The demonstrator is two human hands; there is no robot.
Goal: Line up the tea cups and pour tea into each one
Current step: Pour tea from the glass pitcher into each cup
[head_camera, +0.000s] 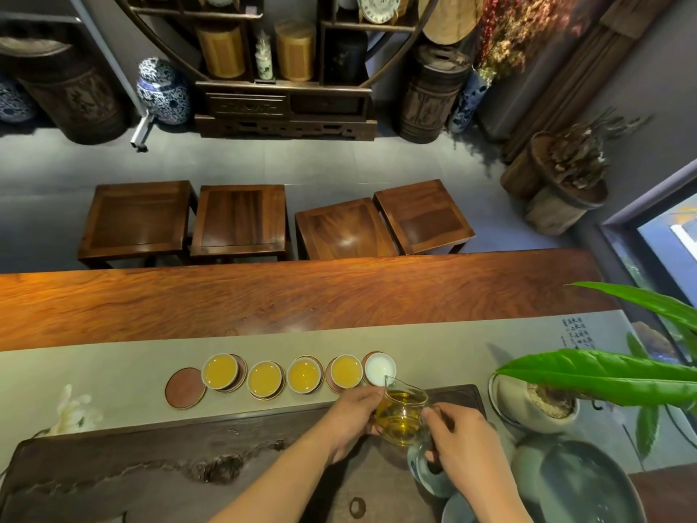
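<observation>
Several small white tea cups stand in a row on round brown coasters on the grey table runner (452, 356). Most hold yellow tea, such as the leftmost cup (220, 371). The rightmost cup (379, 368) shows a white inside with no tea visible. An empty coaster (185, 388) lies at the left end. A glass pitcher (401, 417) with yellow tea sits just below the rightmost cup, its spout by the cup's rim. My left hand (354, 413) cups the pitcher's left side. My right hand (460, 435) grips its handle.
A dark wooden tea tray (151, 469) lies under my arms. A blue-white lidded bowl (426, 473) and a large grey dish (581, 485) sit at lower right. A potted plant (543, 405) with long green leaves stands to the right. Several wooden stools stand beyond the table.
</observation>
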